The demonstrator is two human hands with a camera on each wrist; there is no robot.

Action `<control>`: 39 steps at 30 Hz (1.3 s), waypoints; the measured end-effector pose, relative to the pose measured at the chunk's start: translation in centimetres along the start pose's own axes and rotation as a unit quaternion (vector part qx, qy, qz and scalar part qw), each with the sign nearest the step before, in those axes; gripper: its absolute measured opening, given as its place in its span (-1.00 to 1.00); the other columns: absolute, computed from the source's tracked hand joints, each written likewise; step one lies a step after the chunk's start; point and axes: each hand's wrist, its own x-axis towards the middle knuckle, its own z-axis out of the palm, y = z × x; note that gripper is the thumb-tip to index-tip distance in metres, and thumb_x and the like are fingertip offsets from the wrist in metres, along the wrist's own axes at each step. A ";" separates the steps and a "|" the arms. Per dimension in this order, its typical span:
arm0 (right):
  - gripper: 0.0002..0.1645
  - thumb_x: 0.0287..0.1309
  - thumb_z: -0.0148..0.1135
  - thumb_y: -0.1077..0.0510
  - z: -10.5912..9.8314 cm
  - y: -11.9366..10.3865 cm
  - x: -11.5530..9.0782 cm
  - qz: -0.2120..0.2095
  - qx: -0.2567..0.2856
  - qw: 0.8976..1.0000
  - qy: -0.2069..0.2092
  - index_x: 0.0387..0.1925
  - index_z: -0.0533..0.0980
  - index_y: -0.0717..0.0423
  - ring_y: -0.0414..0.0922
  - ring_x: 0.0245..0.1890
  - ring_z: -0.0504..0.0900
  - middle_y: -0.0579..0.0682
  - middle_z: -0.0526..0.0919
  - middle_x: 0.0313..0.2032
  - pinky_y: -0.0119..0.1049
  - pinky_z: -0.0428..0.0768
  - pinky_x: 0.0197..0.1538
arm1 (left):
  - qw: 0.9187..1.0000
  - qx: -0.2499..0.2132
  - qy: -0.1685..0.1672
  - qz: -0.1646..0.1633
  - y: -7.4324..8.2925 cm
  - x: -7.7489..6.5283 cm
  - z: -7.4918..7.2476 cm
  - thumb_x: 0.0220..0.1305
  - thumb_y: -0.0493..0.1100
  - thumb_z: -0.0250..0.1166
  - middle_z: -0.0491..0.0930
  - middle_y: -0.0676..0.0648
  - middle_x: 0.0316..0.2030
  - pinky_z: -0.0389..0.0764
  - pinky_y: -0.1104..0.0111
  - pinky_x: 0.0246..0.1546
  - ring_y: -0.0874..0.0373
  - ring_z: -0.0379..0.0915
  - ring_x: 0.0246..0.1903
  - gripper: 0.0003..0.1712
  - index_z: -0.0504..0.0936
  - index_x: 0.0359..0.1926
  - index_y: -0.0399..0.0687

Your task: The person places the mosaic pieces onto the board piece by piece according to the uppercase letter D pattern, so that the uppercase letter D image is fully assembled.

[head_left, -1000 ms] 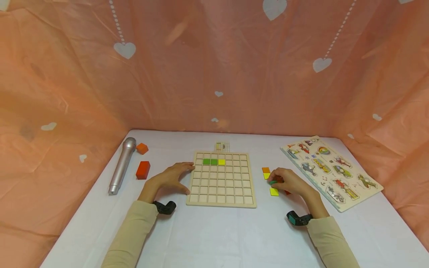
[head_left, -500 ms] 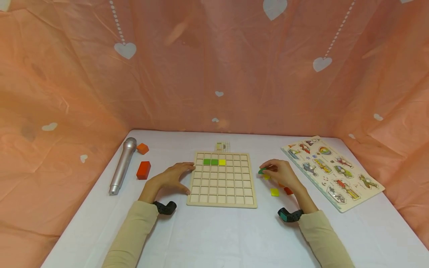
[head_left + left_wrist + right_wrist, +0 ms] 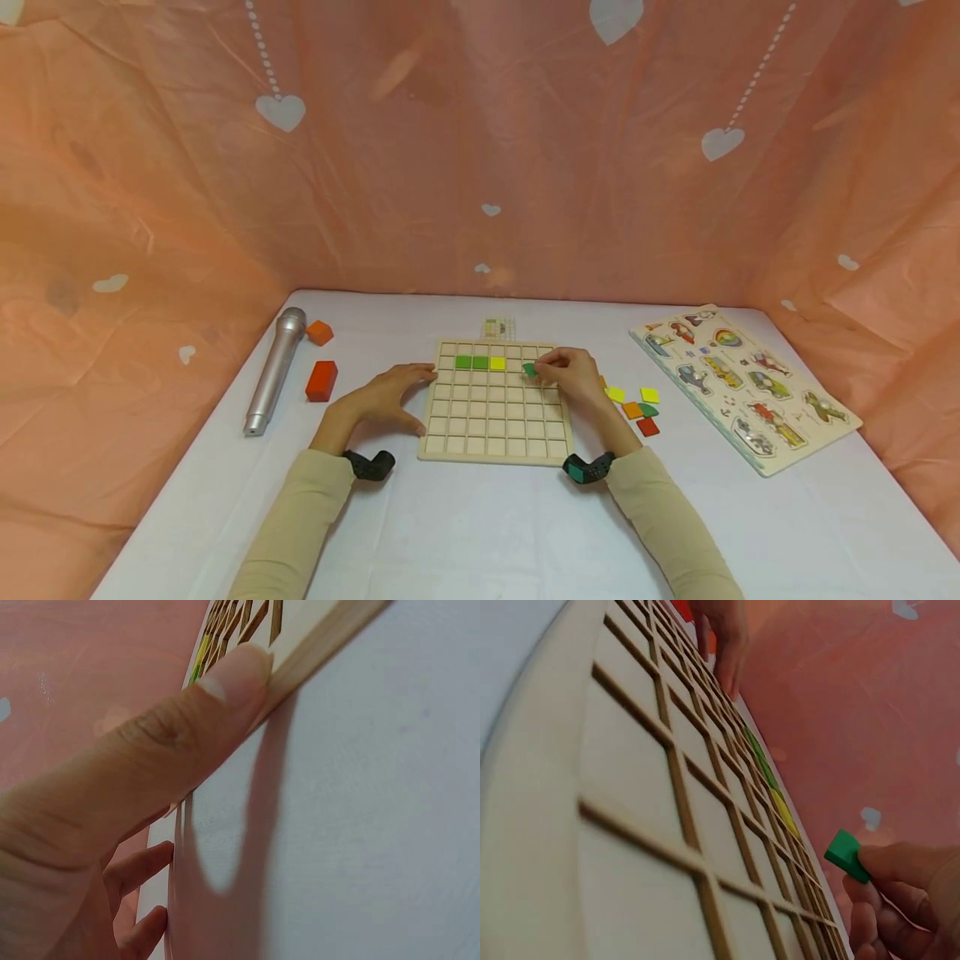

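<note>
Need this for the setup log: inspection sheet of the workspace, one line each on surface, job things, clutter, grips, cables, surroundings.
Surface: white-covered table, slightly creased.
Job things: grid board holding two green tiles and one yellow tile; loose tiles to its right, some partly hidden; small gridded card beyond it.
Clutter: silver microphone, red block and orange block at left; picture puzzle at right.
Grips: left grip touches the board's left edge; right grip pinches a green piece over the board.
Cables: nothing seen.
Surroundings: orange-pink drape with pale hearts.
</note>
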 end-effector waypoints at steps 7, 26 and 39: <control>-0.86 0.06 0.32 0.16 2.3 -0.2 0.5 -0.030 -0.080 0.996 0.022 -0.39 0.63 0.19 -0.14 -0.54 0.55 0.01 0.64 -0.49 -0.37 0.53 -0.48 | 1.000 0.001 0.000 -0.001 -0.1 0.0 0.0 -0.18 0.02 0.52 0.19 -0.17 0.35 0.12 -0.03 0.29 -0.16 0.05 0.32 0.01 0.30 0.29 -0.22; -0.88 0.02 0.35 0.13 3.5 -0.5 -0.2 -0.066 -0.174 0.982 0.016 -0.38 0.64 0.08 -0.20 -0.51 0.52 -0.10 0.61 -0.53 -0.38 0.43 -0.47 | 1.000 -0.001 0.001 0.003 -0.2 0.0 -0.1 -0.19 0.07 0.52 0.19 -0.19 0.34 0.12 -0.06 0.28 -0.18 0.06 0.31 0.03 0.29 0.29 -0.24; -0.78 0.12 0.26 0.18 2.2 -0.5 -0.2 -0.083 -0.139 0.986 -0.031 -0.20 0.63 0.19 -0.13 -0.41 0.55 0.01 0.65 -0.41 -0.33 0.51 -0.32 | 1.000 -0.002 0.001 0.001 0.1 -0.2 -0.1 -0.19 0.05 0.52 0.19 -0.19 0.34 0.12 -0.05 0.29 -0.17 0.06 0.31 0.03 0.28 0.30 -0.25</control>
